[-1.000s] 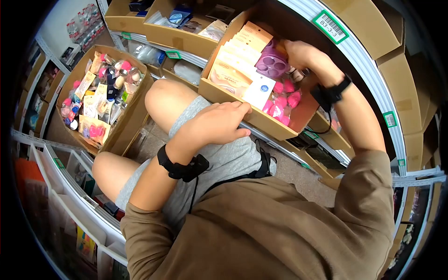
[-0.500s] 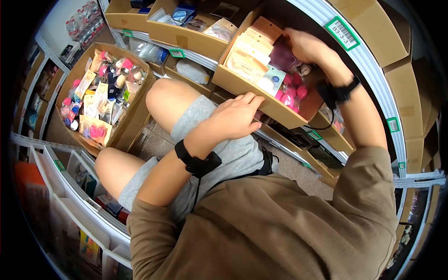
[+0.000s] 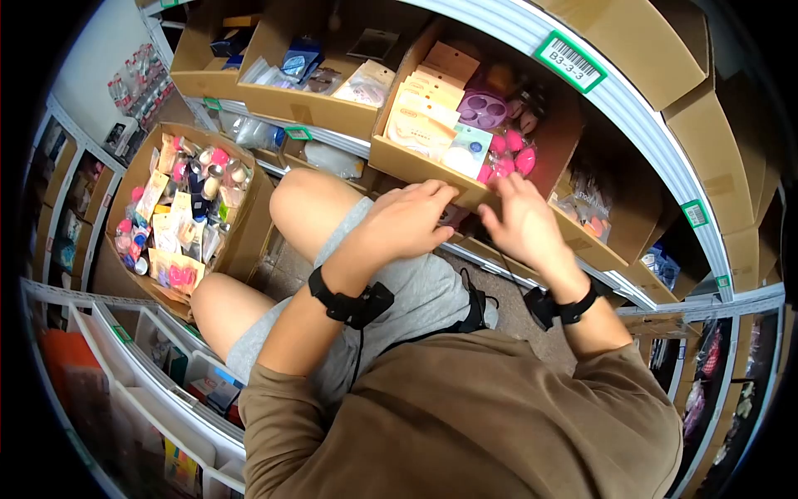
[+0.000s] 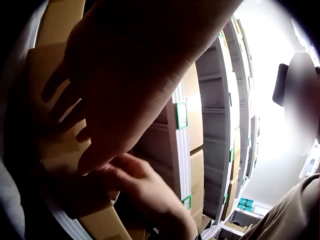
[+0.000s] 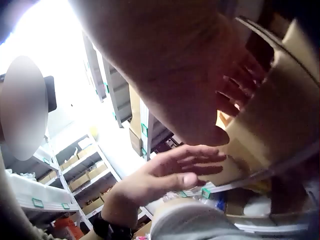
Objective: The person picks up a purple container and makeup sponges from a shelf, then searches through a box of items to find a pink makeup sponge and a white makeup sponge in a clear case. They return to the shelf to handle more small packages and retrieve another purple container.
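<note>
In the head view a cardboard bin (image 3: 499, 204) sits on the shelf. It holds cream carded packs (image 3: 420, 116), a purple tray (image 3: 482, 110) with round hollows, pink sponges (image 3: 509, 156) and a pale blue-and-white pack (image 3: 468, 148). My left hand (image 3: 409, 218) lies at the bin's front wall with its fingers extended and holds nothing. Close by on the right, my right hand (image 3: 530, 223) has its fingertips up at the front rim and its thumb apart, with nothing in it. Its spread fingers (image 5: 240, 85) lie against the cardboard in the right wrist view.
A floor carton (image 3: 241, 241) full of packaged sponges and small cosmetics stands at the left. Neighbouring bins (image 3: 320, 104) flank the bin along the shelf. White plastic trays (image 3: 137, 391) line the near left. A shelf label (image 3: 571, 62) reads B3-3-3.
My right hand has come out of the bin, away from the purple tray, and back to the front rim. The tray stays inside. My left hand remains at the front wall.
</note>
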Motion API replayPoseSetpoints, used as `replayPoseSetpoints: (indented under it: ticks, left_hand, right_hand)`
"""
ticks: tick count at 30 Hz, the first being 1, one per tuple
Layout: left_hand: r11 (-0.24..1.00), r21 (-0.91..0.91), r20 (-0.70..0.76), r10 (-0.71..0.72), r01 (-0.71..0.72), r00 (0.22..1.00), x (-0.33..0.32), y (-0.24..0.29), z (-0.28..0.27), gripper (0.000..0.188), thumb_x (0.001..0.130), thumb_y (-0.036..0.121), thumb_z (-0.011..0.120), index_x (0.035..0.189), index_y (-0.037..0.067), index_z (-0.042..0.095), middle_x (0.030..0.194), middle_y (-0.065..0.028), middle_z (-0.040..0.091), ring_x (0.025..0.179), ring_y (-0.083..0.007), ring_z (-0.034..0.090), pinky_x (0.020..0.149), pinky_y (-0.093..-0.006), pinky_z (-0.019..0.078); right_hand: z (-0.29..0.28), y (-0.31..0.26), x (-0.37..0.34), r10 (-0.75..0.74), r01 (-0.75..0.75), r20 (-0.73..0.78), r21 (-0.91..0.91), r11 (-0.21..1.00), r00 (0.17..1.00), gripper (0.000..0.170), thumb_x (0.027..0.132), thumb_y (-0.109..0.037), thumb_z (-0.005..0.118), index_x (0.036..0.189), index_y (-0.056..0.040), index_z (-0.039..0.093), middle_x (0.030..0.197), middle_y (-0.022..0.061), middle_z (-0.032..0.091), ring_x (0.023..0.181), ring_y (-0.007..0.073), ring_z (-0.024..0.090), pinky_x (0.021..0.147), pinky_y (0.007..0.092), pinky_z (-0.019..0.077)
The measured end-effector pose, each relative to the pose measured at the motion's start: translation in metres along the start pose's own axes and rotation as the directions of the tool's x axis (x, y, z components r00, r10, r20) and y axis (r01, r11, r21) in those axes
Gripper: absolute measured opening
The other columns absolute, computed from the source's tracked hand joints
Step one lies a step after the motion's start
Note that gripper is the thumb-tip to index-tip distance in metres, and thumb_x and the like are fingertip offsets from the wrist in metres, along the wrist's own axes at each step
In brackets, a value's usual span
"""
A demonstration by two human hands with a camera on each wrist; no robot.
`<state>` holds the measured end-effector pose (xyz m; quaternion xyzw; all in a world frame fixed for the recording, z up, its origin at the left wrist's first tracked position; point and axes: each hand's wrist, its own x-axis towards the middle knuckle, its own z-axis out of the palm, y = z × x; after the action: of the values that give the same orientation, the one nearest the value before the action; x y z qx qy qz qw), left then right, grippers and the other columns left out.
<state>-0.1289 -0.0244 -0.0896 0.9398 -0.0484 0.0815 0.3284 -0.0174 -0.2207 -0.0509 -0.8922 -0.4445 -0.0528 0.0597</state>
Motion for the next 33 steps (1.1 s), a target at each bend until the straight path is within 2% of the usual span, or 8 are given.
replayPoseSetpoints:
  ticks: [8,10,13,15,19,28,31,33]
  left_hand:
    - [0.999,-0.024,-0.236,-0.05,0.045,0.97,-0.012,-0.011,-0.051,0.035,0.09,0.024,0.069,0.116,0.003,0.063,0.112,-0.016,0.066,0.105,-0.0348,0.065,0.088,-0.0408,0.0517]
    - [0.997,0.022,-0.251,-0.069,0.077,0.965,-0.015,-0.016,-0.056,0.034,0.089,0.025,0.07,0.114,0.002,0.064,0.111,-0.0151,0.067,0.103,-0.0336,0.066,0.086,-0.0397,0.0527]
    - [0.985,-0.005,-0.269,-0.169,0.175,0.948,-0.023,-0.008,-0.075,0.032,0.089,0.025,0.071,0.112,0.003,0.065,0.11,-0.0141,0.068,0.101,-0.0318,0.067,0.083,-0.0378,0.0535]
    - [0.996,-0.009,-0.417,-0.082,0.086,0.905,-0.032,-0.024,-0.079,0.029,0.089,0.024,0.072,0.11,0.005,0.067,0.106,-0.0119,0.069,0.093,-0.0251,0.069,0.074,-0.0358,0.054]
    - [0.977,-0.157,-0.505,-0.206,0.146,0.838,-0.065,-0.025,-0.115,0.024,0.09,0.02,0.072,0.106,0.003,0.066,0.101,-0.0094,0.069,0.091,-0.0198,0.069,0.072,-0.0325,0.0537]
    - [0.857,-0.387,-0.692,-0.514,0.34,0.507,-0.154,-0.071,-0.173,0.013,0.093,0.015,0.069,0.096,0.002,0.067,0.08,0.0001,0.067,0.073,-0.0067,0.059,0.065,-0.0259,0.0499]
    - [0.911,-0.375,-0.857,-0.41,0.169,0.313,-0.204,-0.107,-0.181,0.011,0.096,0.014,0.067,0.096,0.004,0.067,0.087,-0.0019,0.07,0.078,-0.0081,0.065,0.068,-0.0245,0.0498]
    - [0.857,-0.497,-0.854,-0.511,0.132,0.098,-0.244,-0.112,-0.182,0.008,0.097,0.014,0.065,0.097,0.006,0.066,0.091,-0.0031,0.072,0.08,-0.0098,0.067,0.068,-0.0241,0.0489]
  right_hand:
    - [0.012,-0.007,-0.017,0.002,0.003,-0.097,0.049,0.999,0.995,0.048,0.084,-0.022,0.072,0.123,0.0022,0.058,0.117,0.0194,0.055,0.109,0.0364,0.055,0.09,0.0465,0.0466]
    - [0.025,-0.014,-0.02,-0.09,0.151,-0.322,0.17,0.974,0.942,0.045,0.083,-0.015,0.071,0.122,0.0024,0.057,0.125,0.0212,0.053,0.115,0.038,0.054,0.097,0.0477,0.0456]
    - [0.034,-0.025,-0.017,-0.295,0.385,-0.282,0.358,0.851,0.913,0.047,0.081,-0.01,0.07,0.124,0.0028,0.056,0.134,0.0206,0.052,0.125,0.0388,0.051,0.106,0.0467,0.0437]
    - [0.051,-0.021,-0.006,-0.252,0.338,-0.253,0.404,0.85,0.934,0.048,0.079,-0.006,0.071,0.124,0.002,0.057,0.13,0.0199,0.056,0.121,0.0386,0.054,0.105,0.0458,0.0452]
    - [0.066,-0.007,0.013,-0.292,0.378,-0.281,0.333,0.864,0.914,0.044,0.08,-0.003,0.069,0.122,0.0014,0.057,0.126,0.0211,0.057,0.116,0.0401,0.055,0.101,0.048,0.0437]
    - [0.043,-0.069,0.04,-0.11,0.236,-0.29,0.449,0.862,0.951,0.032,0.083,-0.001,0.065,0.114,0.001,0.056,0.124,0.0191,0.057,0.116,0.0369,0.052,0.102,0.0437,0.0401]
    - [0.028,-0.121,0.055,-0.191,0.35,-0.298,0.71,0.61,0.935,0.032,0.083,0.002,0.064,0.114,-0.0002,0.056,0.123,0.0161,0.059,0.109,0.0263,0.058,0.088,0.0335,0.0468]
    - [0.014,-0.166,0.065,-0.27,0.401,-0.304,0.787,0.469,0.914,0.034,0.082,0.003,0.065,0.115,-0.0004,0.057,0.122,0.0162,0.059,0.108,0.0247,0.058,0.088,0.0327,0.0472]
